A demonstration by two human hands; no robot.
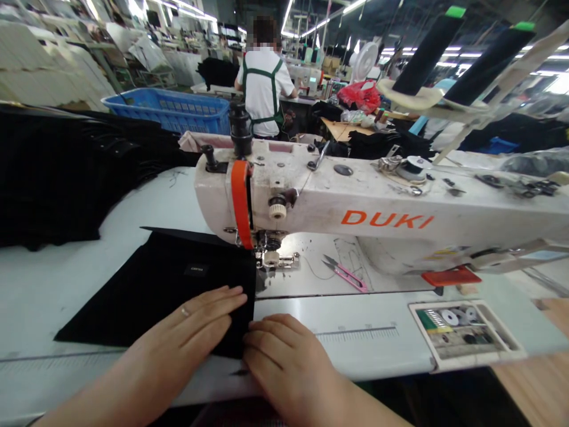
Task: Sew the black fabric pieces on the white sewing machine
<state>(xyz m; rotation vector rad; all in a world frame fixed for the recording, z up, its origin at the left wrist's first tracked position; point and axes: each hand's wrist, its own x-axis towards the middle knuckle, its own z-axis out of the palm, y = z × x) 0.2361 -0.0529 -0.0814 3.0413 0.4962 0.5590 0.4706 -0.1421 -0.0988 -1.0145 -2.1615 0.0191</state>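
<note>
A black fabric piece (pixel 146 290) with a small black label (pixel 196 270) lies flat on the sewing table, its right edge running up to the presser foot (pixel 272 258) of a white DUKI sewing machine (pixel 355 207). My left hand (pixel 191 329) rests flat on the fabric's near right part, fingers stretched out, a ring on one finger. My right hand (pixel 280 356) sits at the fabric's near right corner, fingers curled down and pinching its edge against the table.
Pink thread snips (pixel 347 274) lie on the table right of the needle. A small tray of bobbins (pixel 462 335) sits at the near right. Piled black cloth (pixel 57 172) fills the left. A blue basket (pixel 171 110) and a person in a white shirt stand behind.
</note>
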